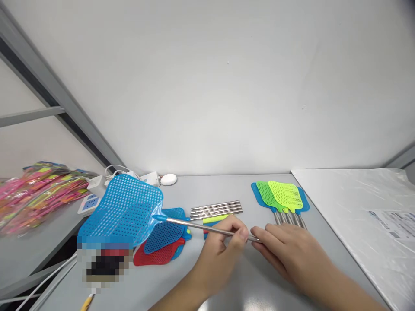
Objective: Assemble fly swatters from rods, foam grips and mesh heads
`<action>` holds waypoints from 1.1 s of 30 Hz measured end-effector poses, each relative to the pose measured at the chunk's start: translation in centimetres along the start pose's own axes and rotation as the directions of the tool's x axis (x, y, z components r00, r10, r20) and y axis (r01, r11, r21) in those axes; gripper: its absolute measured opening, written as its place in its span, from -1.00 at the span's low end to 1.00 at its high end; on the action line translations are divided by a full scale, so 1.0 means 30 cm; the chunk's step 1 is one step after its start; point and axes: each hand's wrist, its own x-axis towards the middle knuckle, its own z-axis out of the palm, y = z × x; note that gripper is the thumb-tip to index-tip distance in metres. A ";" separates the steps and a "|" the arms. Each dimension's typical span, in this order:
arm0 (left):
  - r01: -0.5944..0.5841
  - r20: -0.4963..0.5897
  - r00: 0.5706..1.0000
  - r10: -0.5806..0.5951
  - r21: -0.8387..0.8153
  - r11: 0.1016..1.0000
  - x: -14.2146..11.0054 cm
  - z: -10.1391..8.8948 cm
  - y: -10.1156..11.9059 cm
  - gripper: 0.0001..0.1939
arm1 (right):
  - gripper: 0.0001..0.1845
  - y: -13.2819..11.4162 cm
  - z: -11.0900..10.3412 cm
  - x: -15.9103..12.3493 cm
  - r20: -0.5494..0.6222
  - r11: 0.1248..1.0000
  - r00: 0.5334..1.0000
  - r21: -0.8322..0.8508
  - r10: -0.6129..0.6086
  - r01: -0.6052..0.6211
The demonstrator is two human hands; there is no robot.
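Left grip (220,255), right grip (290,250) on swatter (129,205), overlapping pile (165,237)

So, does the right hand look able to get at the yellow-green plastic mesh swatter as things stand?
Probably yes: the yellow-green plastic mesh swatter has its head uncovered, just beyond the right hand. That hand is on the silver metal rod of the blue mesh swatter, so it may need to let go.
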 end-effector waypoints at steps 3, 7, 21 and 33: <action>-0.019 0.098 0.995 0.006 0.133 0.991 0.002 -0.006 0.005 -0.60 | -0.79 -0.012 -0.014 0.008 0.019 1.000 1.000 0.018 -0.021 0.020; -0.071 0.093 0.994 0.049 0.247 0.966 0.009 -0.027 0.018 -0.54 | -0.74 -0.016 -0.035 0.021 0.004 0.998 0.999 0.048 -0.044 0.044; -0.229 -0.243 0.944 0.222 -0.003 0.973 0.018 -0.115 0.054 -0.55 | -0.82 0.100 -0.112 -0.073 -0.154 0.967 0.988 -0.255 -0.027 -0.013; -0.131 0.196 0.977 0.082 0.249 0.960 -0.012 -0.038 0.091 -0.52 | -0.80 -0.029 -0.099 0.025 -0.069 0.964 0.988 -0.239 -0.135 0.115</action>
